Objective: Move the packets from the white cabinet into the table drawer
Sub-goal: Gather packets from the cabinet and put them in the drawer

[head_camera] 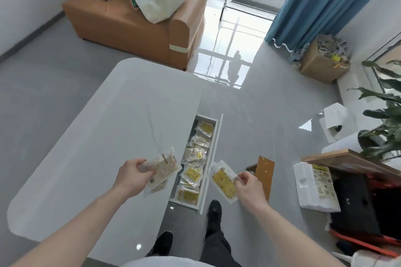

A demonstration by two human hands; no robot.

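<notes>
Right hand point(247, 187) pinches packet point(223, 181) beside drawer point(213, 154)

We have one wide head view, looking steeply down from standing height over the table point(91, 136) and floor point(271, 115).

The worktop point(91, 136) is pale grey with a thin dark vein. The drawer point(213, 151) is white, and its packets point(193, 174) are clear with yellow, perhaps dotted. The sofa point(130, 24) is orange-brown, the curtain point(321, 0) blue, the floor point(271, 104) glossy grey.
</notes>
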